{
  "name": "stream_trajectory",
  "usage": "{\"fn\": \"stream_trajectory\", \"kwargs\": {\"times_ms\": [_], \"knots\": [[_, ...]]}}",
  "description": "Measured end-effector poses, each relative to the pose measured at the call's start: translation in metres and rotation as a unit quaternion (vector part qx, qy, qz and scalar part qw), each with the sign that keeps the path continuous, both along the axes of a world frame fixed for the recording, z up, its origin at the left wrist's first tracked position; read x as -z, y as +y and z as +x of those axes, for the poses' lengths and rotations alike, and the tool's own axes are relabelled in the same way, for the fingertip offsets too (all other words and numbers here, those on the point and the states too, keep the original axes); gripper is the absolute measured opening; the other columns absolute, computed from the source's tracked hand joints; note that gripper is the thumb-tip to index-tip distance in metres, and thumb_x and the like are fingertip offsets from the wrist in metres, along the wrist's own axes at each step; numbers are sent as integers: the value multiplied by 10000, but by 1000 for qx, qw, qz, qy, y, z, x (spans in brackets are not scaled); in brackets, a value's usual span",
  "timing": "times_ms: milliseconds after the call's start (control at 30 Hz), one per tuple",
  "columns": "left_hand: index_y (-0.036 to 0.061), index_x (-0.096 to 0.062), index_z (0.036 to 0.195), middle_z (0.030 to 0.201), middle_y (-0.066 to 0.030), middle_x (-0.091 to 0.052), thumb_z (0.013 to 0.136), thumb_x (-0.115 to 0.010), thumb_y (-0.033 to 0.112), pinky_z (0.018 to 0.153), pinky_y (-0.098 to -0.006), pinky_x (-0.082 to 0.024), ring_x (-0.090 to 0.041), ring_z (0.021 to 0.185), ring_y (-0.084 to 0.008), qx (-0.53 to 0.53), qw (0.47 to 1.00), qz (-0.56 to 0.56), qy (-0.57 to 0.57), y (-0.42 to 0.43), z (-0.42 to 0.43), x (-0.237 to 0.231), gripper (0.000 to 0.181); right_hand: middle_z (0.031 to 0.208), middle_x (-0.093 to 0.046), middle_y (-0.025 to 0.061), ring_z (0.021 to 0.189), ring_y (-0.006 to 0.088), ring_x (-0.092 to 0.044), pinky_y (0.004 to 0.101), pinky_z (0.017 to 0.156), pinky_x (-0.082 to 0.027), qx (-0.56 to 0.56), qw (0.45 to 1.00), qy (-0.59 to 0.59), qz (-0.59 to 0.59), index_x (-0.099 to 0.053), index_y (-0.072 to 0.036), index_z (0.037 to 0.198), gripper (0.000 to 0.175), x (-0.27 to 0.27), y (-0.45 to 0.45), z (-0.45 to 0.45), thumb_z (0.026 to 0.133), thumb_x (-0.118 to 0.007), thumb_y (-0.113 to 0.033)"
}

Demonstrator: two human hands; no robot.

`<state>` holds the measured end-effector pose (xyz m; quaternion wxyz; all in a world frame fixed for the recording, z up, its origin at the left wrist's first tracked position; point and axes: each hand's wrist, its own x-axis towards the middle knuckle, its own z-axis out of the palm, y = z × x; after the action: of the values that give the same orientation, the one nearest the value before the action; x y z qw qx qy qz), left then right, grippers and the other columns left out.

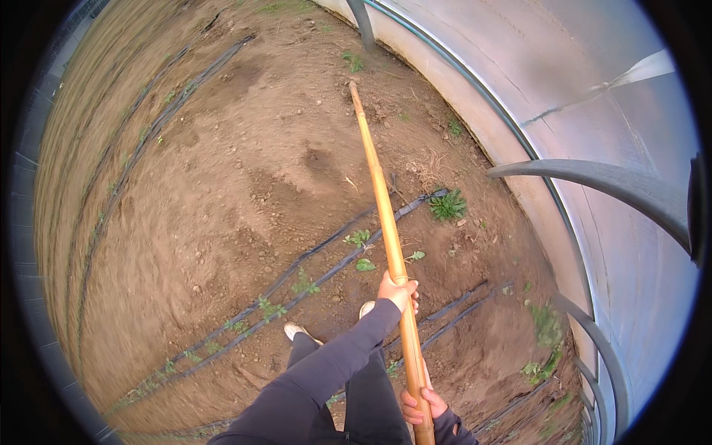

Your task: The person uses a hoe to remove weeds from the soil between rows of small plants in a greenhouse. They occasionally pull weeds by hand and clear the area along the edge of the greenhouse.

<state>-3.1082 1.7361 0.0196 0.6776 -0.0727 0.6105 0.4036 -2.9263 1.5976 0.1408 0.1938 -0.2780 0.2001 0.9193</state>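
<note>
A long yellow bamboo pole (381,192) runs from beneath me out over the bare soil, passing above the dark irrigation tapes. My left hand (397,291) grips it around the middle, thumb laid across the top near a node. Lower down, close to my body, my right hand (421,405) wraps the thicker part of the pole. The narrow far end shows near a small weed (352,62); whether it touches the ground I cannot tell. My light-coloured shoe (300,332) stands on the soil beside the tapes.
Paired black irrigation tapes (308,253) cross the ground, with small green seedlings (271,307) along them. To the right, curved grey metal tubes (601,181) rise beside the plastic film wall (628,222) of a greenhouse. A leafy weed (448,205) grows at one tape's end.
</note>
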Motion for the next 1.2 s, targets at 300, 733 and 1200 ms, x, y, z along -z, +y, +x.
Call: {"fn": "stream_trajectory", "kwargs": {"times_ms": [300,733,1200], "knots": [[74,-411,1000,691,-77,-579,810,-690,237,423,-296,-479,-553,498,-150,-43,995,66,53,90,-39,17,375,777,-422,54,480,97,-406,239,452,-413,17,999,22,36,-409,-100,1113,312,59,69,-29,931,-488,-341],[99,-358,995,658,-54,-542,805,-699,173,389,-331,-461,-499,445,-145,-3,998,41,-50,34,54,-12,398,695,-412,44,471,122,-415,246,430,-378,47,996,-67,32,-376,-223,1107,304,4,8,40,898,-512,-397],[120,-399,1044,612,-44,-509,812,-685,136,366,-332,-440,-480,411,-148,-64,998,18,-17,-20,38,-14,368,793,-433,68,504,142,-445,282,445,-416,-138,976,-110,130,-310,-158,1222,407,15,-6,32,884,-524,-236]]}}
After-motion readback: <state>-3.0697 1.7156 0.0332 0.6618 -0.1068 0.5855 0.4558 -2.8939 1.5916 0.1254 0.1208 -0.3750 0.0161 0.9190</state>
